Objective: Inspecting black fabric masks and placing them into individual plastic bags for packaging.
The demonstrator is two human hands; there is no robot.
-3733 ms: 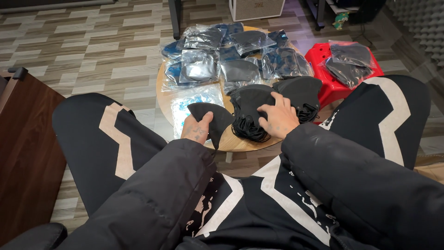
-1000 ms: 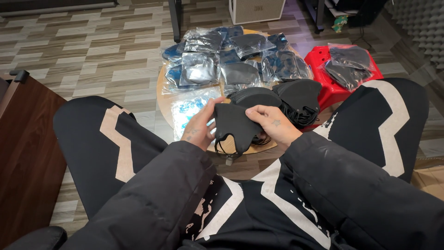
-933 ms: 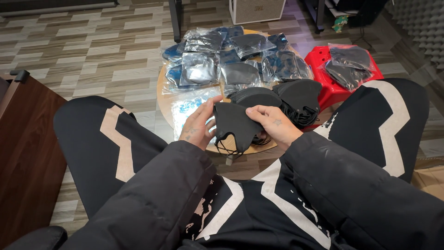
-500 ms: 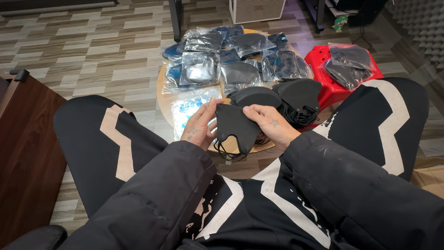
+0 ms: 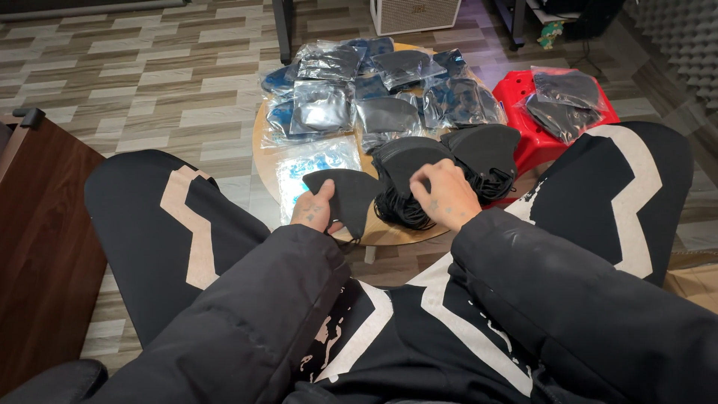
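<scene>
My left hand (image 5: 314, 209) holds a folded black face mask (image 5: 345, 194) over the near edge of a small round wooden table (image 5: 389, 233). My right hand (image 5: 441, 196) rests on a stack of loose black masks (image 5: 407, 168) in the middle of the table, fingers curled on the top one. A second stack of black masks (image 5: 486, 150) lies just to the right. Several masks sealed in clear plastic bags (image 5: 359, 90) cover the far half of the table.
A red plastic stool (image 5: 542, 138) at the right carries more bagged masks (image 5: 568, 101). An empty clear bag (image 5: 314, 161) lies at the table's left. A dark wooden cabinet (image 5: 37, 239) stands at far left. My knees in black-and-white trousers flank the table.
Both hands held one mask together a moment ago. Now my left hand keeps it alone, shifted left, and my right hand has gone to the mask stack.
</scene>
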